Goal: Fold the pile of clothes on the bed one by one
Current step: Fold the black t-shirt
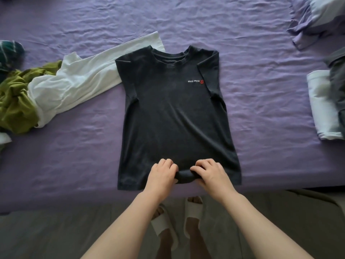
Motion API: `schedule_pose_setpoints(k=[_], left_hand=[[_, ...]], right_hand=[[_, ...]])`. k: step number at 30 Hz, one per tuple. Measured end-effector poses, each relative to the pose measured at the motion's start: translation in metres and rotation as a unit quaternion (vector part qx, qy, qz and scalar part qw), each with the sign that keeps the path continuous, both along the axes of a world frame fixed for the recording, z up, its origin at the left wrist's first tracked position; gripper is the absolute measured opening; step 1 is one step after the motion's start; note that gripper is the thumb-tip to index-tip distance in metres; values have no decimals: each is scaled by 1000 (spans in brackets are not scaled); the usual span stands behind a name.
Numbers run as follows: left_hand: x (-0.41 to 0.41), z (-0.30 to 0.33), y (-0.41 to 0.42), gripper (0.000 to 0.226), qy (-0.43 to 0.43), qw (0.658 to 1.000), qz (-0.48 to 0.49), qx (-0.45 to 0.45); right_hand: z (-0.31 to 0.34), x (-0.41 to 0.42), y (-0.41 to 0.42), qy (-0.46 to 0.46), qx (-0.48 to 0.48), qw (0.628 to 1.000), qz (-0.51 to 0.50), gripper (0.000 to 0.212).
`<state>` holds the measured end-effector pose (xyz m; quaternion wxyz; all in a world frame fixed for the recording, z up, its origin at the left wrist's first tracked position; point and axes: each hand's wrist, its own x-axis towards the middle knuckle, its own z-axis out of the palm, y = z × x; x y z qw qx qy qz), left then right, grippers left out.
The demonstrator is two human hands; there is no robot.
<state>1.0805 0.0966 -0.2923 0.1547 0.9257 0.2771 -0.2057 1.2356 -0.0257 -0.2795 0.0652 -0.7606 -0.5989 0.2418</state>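
A dark grey T-shirt (173, 116) with a small white and red logo lies flat, front up, on the purple bed (261, 101), its sleeves tucked in and its collar at the far end. My left hand (161, 173) and my right hand (210, 172) sit side by side at the middle of the near hem. Both have curled fingers that pinch a bunched fold of the hem cloth between them.
To the left lie a white garment (82, 81), a crumpled olive-green one (16, 98) and a dark green patterned piece (9, 51). Folded pale and grey clothes (324, 101) sit at the right edge, a pillow (324, 14) at the far right corner. The bed's front edge runs just below my hands.
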Motion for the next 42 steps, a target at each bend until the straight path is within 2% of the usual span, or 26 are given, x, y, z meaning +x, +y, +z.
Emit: schedule_pose_setpoints(k=[3, 5, 7, 9, 12, 14, 16, 19, 24, 28, 31, 33, 35, 37, 40, 42], left_hand=[[5, 3, 8, 20, -18, 999, 18, -26], [10, 9, 18, 13, -42, 990, 106, -82], [17, 15, 31, 9, -51, 964, 210, -152], [26, 20, 45, 13, -42, 956, 236, -171], [44, 28, 67, 25, -48, 963, 212, -157], [55, 37, 85, 39, -59, 966, 192, -165], [61, 45, 105, 46, -76, 965, 171, -186], [65, 55, 139, 35, -99, 967, 158, -175], [68, 67, 205, 29, -45, 988, 104, -103], [89, 77, 262, 39, -38, 976, 68, -202], [106, 81, 300, 44, 28, 971, 18, -237], [113, 78, 323, 41, 88, 974, -17, -207], [120, 71, 341, 37, 84, 981, -12, -172], [126, 61, 352, 34, 12, 984, 60, -164], [135, 49, 357, 29, -80, 968, 178, -159], [134, 40, 349, 33, -123, 960, 204, -148]], right_hand=[[-2, 13, 14, 34, -3, 999, -14, 17], [-4, 26, 26, 94, -44, 994, -34, 19], [-1, 39, 42, 147, -52, 985, -75, 17], [3, 48, 61, 140, -53, 986, -76, 17], [10, 61, 90, 103, -66, 991, -54, 18], [20, 73, 106, 130, -67, 987, -59, 25], [31, 86, 119, 174, -67, 981, -49, 40], [45, 102, 138, 199, -59, 977, -45, 46], [61, 127, 182, 187, -80, 978, -53, 36], [69, 148, 221, 180, -96, 976, -78, 29], [74, 168, 249, 211, -130, 963, -108, 26], [73, 181, 266, 179, -152, 967, -95, 24], [68, 190, 280, 120, -148, 977, -100, 20], [60, 193, 291, 36, -135, 981, -136, 17], [44, 187, 299, -115, -131, 978, -116, 36], [35, 179, 302, -133, -101, 983, -80, 46]])
